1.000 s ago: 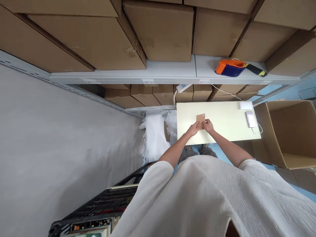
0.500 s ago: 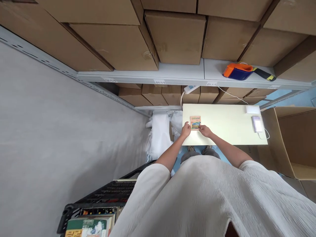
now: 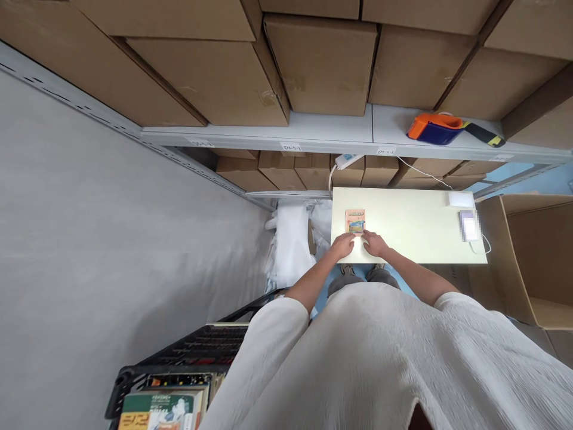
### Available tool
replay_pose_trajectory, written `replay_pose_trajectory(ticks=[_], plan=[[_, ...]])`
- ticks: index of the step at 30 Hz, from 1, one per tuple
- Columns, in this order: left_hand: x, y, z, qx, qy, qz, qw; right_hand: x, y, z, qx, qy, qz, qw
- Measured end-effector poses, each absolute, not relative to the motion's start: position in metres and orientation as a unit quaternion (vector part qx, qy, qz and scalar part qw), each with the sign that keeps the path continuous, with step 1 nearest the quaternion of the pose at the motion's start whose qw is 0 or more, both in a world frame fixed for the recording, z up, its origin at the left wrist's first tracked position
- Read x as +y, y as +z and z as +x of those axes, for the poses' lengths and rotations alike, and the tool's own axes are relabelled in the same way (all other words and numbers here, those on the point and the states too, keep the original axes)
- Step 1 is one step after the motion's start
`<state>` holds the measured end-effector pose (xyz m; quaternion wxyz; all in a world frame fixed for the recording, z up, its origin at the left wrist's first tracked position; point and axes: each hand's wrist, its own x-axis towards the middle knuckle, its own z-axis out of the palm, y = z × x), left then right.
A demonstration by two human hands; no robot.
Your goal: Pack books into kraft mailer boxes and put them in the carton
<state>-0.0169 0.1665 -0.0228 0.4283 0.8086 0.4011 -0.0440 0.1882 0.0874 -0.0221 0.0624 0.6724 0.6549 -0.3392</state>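
A small booklet with an orange-pink cover and a coloured picture lies flat on the pale tabletop, near its left end. My left hand rests at the booklet's lower left edge, fingers stretched toward the right. At the lower right corner is my right hand, its thumb and fingers apart and the fingertips touching or very near the edge. Neither hand is closed around the booklet. My fingertips are small in view, so the exact contact is hard to make out.
Cardboard boxes fill the shelf above, beside an orange and blue tape dispenser and a box cutter. An open carton stands right. A black crate holds books at lower left. White wrapping hangs left of the table.
Both hands have slid down from the booklet's sides to its lower edge. The left hand moved toward me and to the right. The booklet stays in about the same place.
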Motion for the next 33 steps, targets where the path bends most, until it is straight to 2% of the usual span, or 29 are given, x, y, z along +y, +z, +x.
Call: replay_pose_trajectory(ticks=[6, 17, 33], plan=[[0.149, -0.028, -0.023, 0.383, -0.107, 0.835, 0.38, 0.069, -0.031, 0.194, 0.711, -0.31, 0.622, 0.103], [0.203, -0.033, -0.007, 0.487, -0.123, 0.781, 0.372, 0.161, -0.053, 0.183, 0.663, -0.358, 0.654, 0.069], [0.244, -0.044, 0.009, 0.494, -0.163, 0.779, 0.352, 0.213, -0.065, 0.18, 0.626, -0.4, 0.663, 0.092]])
